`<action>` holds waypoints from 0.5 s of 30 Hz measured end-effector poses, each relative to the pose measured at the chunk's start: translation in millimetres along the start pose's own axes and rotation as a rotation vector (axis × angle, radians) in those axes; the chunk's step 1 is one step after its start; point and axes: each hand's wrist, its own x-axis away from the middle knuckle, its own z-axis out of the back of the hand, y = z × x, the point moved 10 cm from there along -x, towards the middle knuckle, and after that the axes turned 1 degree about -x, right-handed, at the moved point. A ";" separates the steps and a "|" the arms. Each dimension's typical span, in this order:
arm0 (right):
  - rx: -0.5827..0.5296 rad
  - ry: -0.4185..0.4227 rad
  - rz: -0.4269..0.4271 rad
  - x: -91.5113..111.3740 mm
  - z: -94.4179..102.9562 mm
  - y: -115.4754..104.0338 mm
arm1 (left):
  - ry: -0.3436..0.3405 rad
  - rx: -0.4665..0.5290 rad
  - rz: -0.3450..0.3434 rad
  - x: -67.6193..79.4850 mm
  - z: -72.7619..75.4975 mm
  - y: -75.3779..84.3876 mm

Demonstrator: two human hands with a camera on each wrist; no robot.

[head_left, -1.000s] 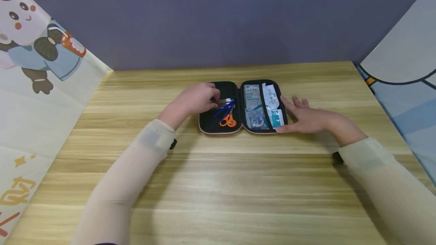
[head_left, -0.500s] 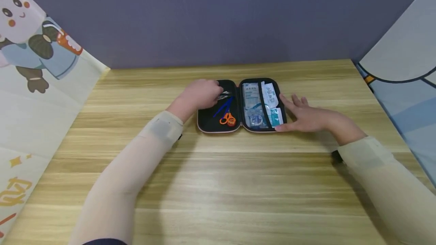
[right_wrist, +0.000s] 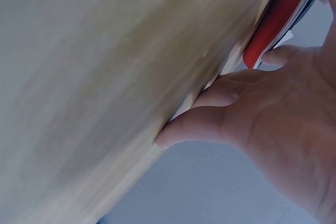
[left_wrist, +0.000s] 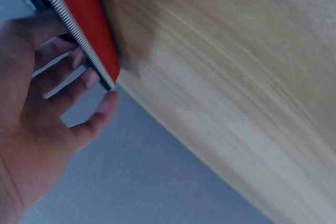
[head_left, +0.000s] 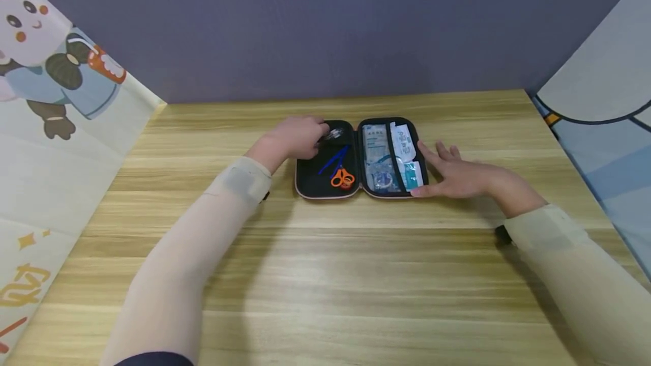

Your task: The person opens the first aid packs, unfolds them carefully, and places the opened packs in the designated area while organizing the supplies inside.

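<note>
An unzipped first-aid case (head_left: 310, 188) lies flat, its two black-lined halves spread apart; the wrist views show its red outside and zip edge. Over the left half's upper part, my left hand (head_left: 297, 137) pinches a shiny clear plastic packet (head_left: 334, 133) by its left end; the fingertips are partly hidden. Lower in that half are orange-handled scissors (head_left: 343, 178) with blue blades or a blue cover. Spread fingers of my right hand (head_left: 458, 177) rest against the right half's outer edge, thumb at the lower corner. In the right wrist view, some of its fingers touch the tabletop.
Packed in the right half, under a black strap (head_left: 395, 154), are clear bags (head_left: 376, 143), a white packet (head_left: 404, 143) and a teal-and-white packet (head_left: 413, 175). The wooden table (head_left: 366, 275) ends at a grey-blue panel (head_left: 325, 27). Cartoon-printed panels stand at both sides.
My left hand has moved the clear packet up and away, toward the far end of the left half. The scissors have shifted slightly. My right hand has stayed in place.
</note>
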 end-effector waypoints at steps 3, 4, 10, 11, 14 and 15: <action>0.000 0.000 -0.002 -0.9 0.1 -0.5 | -0.027 0.044 0.023 2.8 -2.7 -4.4; 0.001 0.001 -0.003 -1.4 0.1 -0.5 | -0.028 0.050 0.030 3.3 -3.0 -5.3; 0.000 -0.003 -0.008 -1.8 -0.5 0.8 | -0.014 0.078 0.048 -0.5 -4.9 -8.0; -0.002 -0.005 -0.008 -1.7 -0.6 0.7 | -0.014 0.085 0.049 -1.6 -5.2 -8.3; -0.005 -0.008 -0.005 -0.8 -0.1 0.3 | -0.005 0.105 0.047 -4.9 -4.7 -9.5; -0.004 -0.009 -0.003 -0.3 0.3 0.1 | 0.001 0.104 0.048 -5.7 -4.2 -10.1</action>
